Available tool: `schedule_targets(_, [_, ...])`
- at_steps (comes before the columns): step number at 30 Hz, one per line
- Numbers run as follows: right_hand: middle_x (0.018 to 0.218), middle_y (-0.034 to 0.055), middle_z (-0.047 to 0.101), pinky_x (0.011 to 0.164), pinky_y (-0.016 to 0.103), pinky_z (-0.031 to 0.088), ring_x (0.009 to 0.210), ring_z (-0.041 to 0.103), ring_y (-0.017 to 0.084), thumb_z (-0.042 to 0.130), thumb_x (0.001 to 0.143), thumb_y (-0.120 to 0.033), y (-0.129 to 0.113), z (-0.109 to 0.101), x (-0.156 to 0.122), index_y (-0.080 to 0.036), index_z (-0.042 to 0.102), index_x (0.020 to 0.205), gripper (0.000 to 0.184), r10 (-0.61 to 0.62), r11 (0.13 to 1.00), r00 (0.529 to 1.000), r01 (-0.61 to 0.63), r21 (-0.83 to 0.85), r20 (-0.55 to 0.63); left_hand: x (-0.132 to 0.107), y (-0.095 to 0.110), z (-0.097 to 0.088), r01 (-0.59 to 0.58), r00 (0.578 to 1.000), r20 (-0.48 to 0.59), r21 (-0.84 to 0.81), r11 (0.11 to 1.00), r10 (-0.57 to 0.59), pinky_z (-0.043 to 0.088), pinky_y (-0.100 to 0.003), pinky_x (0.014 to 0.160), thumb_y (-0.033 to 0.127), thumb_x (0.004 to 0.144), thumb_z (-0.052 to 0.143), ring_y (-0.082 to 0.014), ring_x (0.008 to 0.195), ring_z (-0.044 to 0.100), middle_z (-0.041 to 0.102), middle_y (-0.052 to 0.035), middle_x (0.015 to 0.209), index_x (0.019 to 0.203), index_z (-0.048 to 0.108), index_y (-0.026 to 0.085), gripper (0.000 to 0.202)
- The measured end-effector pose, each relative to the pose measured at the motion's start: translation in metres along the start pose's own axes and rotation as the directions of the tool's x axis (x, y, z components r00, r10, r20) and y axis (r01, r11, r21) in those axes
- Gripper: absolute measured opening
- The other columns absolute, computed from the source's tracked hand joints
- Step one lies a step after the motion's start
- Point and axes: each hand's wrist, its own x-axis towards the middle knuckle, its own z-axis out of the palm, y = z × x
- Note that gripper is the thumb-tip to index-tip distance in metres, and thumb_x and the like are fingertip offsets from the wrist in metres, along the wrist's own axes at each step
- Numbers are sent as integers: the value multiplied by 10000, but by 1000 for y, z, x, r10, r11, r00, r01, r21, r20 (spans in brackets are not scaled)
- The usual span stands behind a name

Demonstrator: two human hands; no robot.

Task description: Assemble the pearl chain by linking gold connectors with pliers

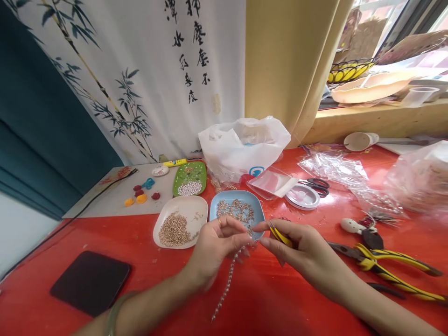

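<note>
cream tray (196,205) of gold beads (174,229) | left hand (222,238): grip pinched on the chain (228,280), which kinda dangles over the red surface (273,303) | blue tray (258,213) just past it | right hand (299,240): grip narrow, holding some yellow tool (281,237) | pliers (366,263) off to the right

Pad (91,282) left in my view, pliers (367,262) right, beads (175,230) in trays (182,204) between, bag (241,151) behind rightmost tray, scissors (310,183) right of bag.
</note>
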Motion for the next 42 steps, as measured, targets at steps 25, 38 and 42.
schedule_targets(25, [476,-73,280,365,198,201,428,233,72,467,784,-234,-1,4,-6,-165,578,668,174,-143,970,987,126,-210,-67,-1,-3,-3,61,991,120,-43,997,-55,425,-154,421,192,617,730,-55,424,529,636,6,542,648,626,119,131])
schedule_targets(38, [475,-62,283,363,192,218,427,242,71,467,762,-139,-10,1,-5,-163,602,650,177,-332,891,941,291,-347,-64,1,0,-6,168,966,199,4,986,-165,389,-164,413,214,603,734,-47,404,496,636,-3,549,636,655,120,127])
schedule_targets(42, [466,-71,267,355,188,221,412,237,67,463,760,-119,-7,3,-6,-162,598,672,166,-399,861,910,331,-387,-110,3,3,-7,237,946,224,16,971,-234,371,-154,398,227,604,734,-43,406,492,635,-6,557,648,658,123,135])
